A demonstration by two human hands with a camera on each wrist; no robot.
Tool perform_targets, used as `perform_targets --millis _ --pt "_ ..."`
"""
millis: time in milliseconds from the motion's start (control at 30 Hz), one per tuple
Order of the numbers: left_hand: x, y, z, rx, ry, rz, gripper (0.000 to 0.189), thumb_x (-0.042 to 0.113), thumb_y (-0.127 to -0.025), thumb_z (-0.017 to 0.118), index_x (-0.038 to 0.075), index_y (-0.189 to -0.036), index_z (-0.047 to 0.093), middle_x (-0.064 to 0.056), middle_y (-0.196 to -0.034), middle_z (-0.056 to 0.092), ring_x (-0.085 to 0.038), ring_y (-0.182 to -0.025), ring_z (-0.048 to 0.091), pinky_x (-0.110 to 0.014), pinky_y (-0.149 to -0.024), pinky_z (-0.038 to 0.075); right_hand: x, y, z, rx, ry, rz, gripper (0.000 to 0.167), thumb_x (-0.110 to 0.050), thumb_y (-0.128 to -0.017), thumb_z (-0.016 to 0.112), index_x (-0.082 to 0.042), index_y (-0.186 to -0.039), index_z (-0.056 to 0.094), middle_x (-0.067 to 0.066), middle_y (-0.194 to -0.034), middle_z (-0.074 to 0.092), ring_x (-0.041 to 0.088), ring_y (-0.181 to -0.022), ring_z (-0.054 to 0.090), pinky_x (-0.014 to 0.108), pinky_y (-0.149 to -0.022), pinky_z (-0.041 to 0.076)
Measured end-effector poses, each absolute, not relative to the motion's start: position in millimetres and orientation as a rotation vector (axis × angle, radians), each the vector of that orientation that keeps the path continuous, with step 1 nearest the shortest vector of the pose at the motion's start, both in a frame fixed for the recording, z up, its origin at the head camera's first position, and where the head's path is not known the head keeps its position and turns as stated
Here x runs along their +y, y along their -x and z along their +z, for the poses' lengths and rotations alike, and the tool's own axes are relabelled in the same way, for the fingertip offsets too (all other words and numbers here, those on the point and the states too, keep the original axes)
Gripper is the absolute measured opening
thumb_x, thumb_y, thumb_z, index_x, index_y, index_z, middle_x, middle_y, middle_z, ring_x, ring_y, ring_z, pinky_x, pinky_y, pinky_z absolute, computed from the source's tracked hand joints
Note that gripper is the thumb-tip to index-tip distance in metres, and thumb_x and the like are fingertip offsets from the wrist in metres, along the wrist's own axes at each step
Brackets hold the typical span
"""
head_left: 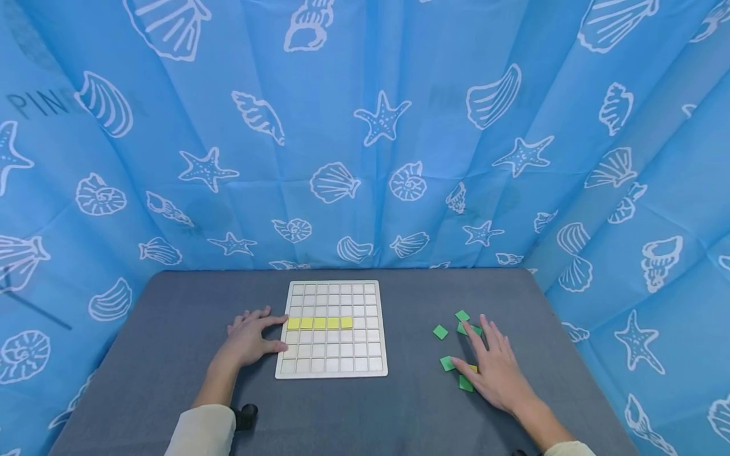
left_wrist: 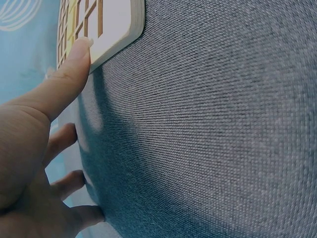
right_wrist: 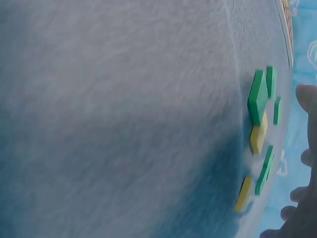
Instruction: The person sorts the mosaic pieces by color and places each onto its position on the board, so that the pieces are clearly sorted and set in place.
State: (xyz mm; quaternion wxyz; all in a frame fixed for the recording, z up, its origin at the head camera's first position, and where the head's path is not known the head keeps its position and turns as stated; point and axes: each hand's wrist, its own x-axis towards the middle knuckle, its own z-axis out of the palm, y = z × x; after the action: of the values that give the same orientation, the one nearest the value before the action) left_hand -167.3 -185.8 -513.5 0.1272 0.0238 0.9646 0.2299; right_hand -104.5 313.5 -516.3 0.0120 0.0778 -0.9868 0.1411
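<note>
A white square grid board (head_left: 331,365) lies on the table, with a row of several yellow square tiles (head_left: 320,323) across its middle, starting at the left edge. My left hand (head_left: 248,342) rests at that left edge, thumb and index finger extended to the rim. In the left wrist view its thumb (left_wrist: 69,74) lies on the board's border. My right hand (head_left: 499,373) hovers with spread fingers over loose green tiles (head_left: 440,332) and a partly covered yellow tile (head_left: 473,368). The right wrist view shows a green tile (right_wrist: 257,99) and two yellow ones beneath that hand, which holds nothing.
Grey cloth covers the table (head_left: 410,418). A blue curtain (head_left: 422,209) with white shell and starfish prints hangs behind it and along both sides. A small black object (head_left: 247,417) sits by the left cuff.
</note>
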Motion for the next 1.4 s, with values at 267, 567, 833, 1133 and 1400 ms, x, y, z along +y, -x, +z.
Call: perform_targets --millis 267,567,833,1133,1400 --pt "-186.6 168.0 -513.4 2.813 -0.071 0.668 0.071 0.041 -0.083 0.083 0.026 -0.148 0.057 -0.022 -0.165 0.033 -0.061 -0.15 0.016 -0.085 -0.11 0.014 330.3 97.9 -513.8 -3.081 -0.215 0.456 0.072 -0.058 -0.095 0.064 -0.018 -0.153 0.048 0.028 -0.165 0.025 0.053 -0.145 0.028 0.078 -0.107 0.031" --pt "-187.0 167.3 -515.7 2.818 -0.069 0.658 0.072 0.044 -0.082 0.083 0.027 -0.147 0.057 -0.022 -0.164 0.034 -0.061 -0.149 0.018 -0.084 -0.11 0.016 339.7 92.0 -509.7 -3.021 -0.32 0.488 0.048 -0.048 -0.092 0.072 -0.021 -0.131 0.07 0.021 -0.158 0.041 0.047 -0.136 0.039 0.069 -0.104 0.035" --pt "-186.1 166.9 -515.9 2.814 -0.058 0.661 0.072 0.044 -0.081 0.084 0.028 -0.147 0.058 -0.022 -0.164 0.035 -0.06 -0.149 0.019 -0.084 -0.111 0.015 340.7 88.7 -511.7 -2.947 -0.412 0.45 0.022 -0.035 -0.081 0.085 -0.029 -0.101 0.081 0.015 -0.147 0.056 0.038 -0.125 0.049 0.062 -0.095 0.044" --pt "-185.8 167.7 -515.7 2.819 -0.057 0.639 0.073 0.046 -0.081 0.083 0.028 -0.146 0.058 -0.022 -0.164 0.035 -0.061 -0.148 0.019 -0.084 -0.11 0.016 336.7 90.4 -513.5 -2.979 -0.36 0.498 0.016 -0.03 -0.079 0.087 -0.029 -0.089 0.074 0.017 -0.139 0.061 0.041 -0.122 0.051 0.061 -0.096 0.045" --pt "-185.7 168.2 -515.0 2.812 -0.055 0.655 0.073 0.046 -0.081 0.083 0.029 -0.147 0.058 -0.021 -0.164 0.035 -0.061 -0.149 0.019 -0.084 -0.111 0.015 333.3 91.6 -513.1 -2.94 -0.368 0.548 0.025 -0.022 -0.08 0.087 -0.029 -0.082 0.063 0.015 -0.13 0.065 0.038 -0.114 0.056 0.056 -0.092 0.047"
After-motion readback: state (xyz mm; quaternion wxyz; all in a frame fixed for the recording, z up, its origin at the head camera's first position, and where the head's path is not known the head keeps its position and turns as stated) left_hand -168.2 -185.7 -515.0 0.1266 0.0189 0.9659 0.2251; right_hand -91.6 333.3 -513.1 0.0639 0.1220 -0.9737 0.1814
